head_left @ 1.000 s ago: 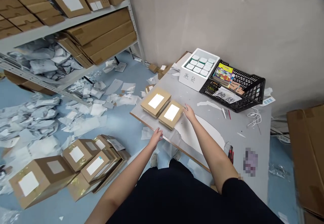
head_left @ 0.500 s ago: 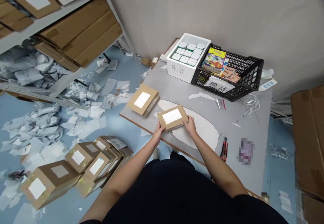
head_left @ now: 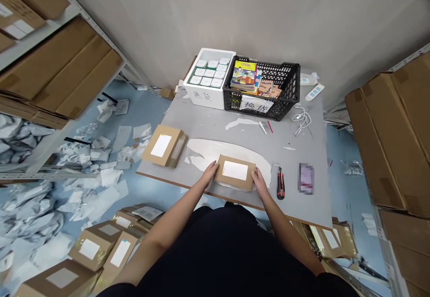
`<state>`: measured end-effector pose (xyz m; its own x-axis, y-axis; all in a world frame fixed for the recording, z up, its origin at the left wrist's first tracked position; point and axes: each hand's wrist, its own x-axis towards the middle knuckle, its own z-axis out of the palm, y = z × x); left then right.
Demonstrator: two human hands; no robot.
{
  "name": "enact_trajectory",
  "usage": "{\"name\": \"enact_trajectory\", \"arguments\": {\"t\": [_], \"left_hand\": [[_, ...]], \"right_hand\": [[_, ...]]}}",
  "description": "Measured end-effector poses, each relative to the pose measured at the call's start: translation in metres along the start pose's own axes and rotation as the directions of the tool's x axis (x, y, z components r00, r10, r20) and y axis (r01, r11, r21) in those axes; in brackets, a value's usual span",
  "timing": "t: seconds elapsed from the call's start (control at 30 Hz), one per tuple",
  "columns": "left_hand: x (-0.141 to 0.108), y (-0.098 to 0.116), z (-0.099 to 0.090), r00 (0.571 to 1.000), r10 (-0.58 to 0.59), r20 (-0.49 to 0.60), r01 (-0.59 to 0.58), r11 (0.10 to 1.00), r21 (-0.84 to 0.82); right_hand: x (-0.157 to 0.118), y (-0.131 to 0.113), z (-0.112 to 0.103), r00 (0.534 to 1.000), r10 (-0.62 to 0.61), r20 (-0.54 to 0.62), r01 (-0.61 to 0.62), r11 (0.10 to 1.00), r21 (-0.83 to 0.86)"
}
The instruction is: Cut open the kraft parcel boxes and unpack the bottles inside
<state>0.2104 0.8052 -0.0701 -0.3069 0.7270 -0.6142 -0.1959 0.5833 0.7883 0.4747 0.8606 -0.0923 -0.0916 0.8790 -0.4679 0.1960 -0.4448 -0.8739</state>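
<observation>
My left hand (head_left: 210, 172) and my right hand (head_left: 259, 182) grip opposite short sides of a flat kraft cardboard box (head_left: 235, 174) with a white label. The box rests on a white sheet (head_left: 201, 153) lying on the grey table top (head_left: 215, 129). A second labelled kraft box (head_left: 164, 150) lies to the left, apart from both hands. Nearer my right hand, a red-and-black utility knife (head_left: 280, 182) lies on the table. A pixelated blurred object (head_left: 306, 178) lies beyond it.
At the table's far side stand a white foam box of small white packs (head_left: 205, 95) and a black plastic crate (head_left: 262, 88) holding colourful books. Shelves of cartons stand left, paper scraps cover the floor, and labelled boxes sit below the near table edge.
Both hands now hold the box, which has moved right, away from the other box. The view has swung, so the table appears squarer and more centred.
</observation>
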Motion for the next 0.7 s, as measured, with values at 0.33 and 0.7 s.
{"name": "enact_trajectory", "arguments": {"t": [0.33, 0.7], "left_hand": [[-0.004, 0.014, 0.005, 0.978, 0.202, -0.053, -0.204, 0.979, -0.020], [-0.005, 0.002, -0.002, 0.986, 0.153, 0.059, -0.152, 0.988, -0.030]], "right_hand": [[0.016, -0.030, 0.001, 0.980, -0.178, -0.091, 0.188, 0.975, 0.116], [0.014, -0.012, 0.005, 0.998, -0.057, -0.012, 0.057, 0.998, 0.032]]}}
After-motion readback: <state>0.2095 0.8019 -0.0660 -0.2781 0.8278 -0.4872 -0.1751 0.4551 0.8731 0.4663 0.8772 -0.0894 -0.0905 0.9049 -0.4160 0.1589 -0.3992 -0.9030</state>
